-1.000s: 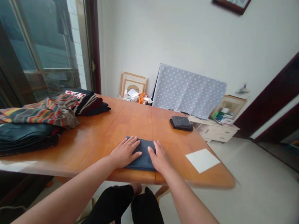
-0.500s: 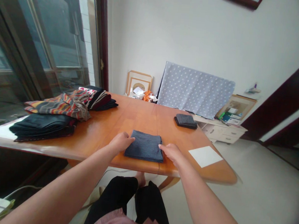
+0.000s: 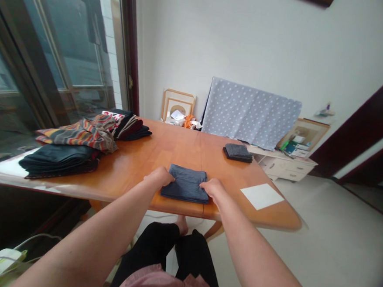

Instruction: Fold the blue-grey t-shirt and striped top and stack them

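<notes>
On the table [image 3: 174, 149], near edge, the left hand [image 3: 161, 177] and right hand [image 3: 216, 189] pinch the folded cloth [image 3: 186, 185] by its left and right sides, probably to keep it even.

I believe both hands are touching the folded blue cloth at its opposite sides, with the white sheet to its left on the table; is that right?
Not quite: the head view shows the white sheet to the right of the blue cloth on the table. Both the left hand and right hand do touch its opposite sides.
</notes>
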`<state>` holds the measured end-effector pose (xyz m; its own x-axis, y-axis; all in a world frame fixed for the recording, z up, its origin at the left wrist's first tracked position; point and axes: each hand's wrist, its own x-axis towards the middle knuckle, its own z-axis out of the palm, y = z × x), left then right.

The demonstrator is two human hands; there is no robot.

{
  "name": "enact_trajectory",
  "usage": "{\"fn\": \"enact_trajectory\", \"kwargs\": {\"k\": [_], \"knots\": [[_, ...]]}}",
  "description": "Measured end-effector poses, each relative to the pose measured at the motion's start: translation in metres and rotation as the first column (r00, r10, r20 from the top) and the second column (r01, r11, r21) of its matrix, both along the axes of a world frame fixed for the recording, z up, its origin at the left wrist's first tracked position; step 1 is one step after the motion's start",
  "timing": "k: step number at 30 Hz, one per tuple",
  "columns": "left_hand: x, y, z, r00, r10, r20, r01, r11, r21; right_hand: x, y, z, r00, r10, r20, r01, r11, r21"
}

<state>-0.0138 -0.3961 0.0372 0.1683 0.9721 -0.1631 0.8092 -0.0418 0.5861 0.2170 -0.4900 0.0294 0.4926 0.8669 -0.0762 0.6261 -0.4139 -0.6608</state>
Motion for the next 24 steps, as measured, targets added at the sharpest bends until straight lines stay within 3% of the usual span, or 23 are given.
{"fn": "enact_trajectory", "kwargs": {"k": [13, 20, 24], "knots": [[-0.002, -0.017, 0.002, 0.999, 0.043, -0.008, -0.041, 0.989, 0.144, -0.023, -0.007, 0.005, 0.969, -0.009, 0.248, -0.029, 0.989, 0.148], [0.016, -0.011, 0.011, 0.976, -0.005, 0.216, -0.022, 0.992, 0.122, 0.003, 0.005, -0.007, 1.000, -0.023, -0.019, 0.029, 0.932, 0.362], [0.050, -0.006, 0.024, 0.878, 0.019, 0.478, -0.032, 0.999, 0.017, 0.040, 0.015, 0.004, 0.984, -0.015, -0.177, 0.088, 0.904, 0.418]]}}
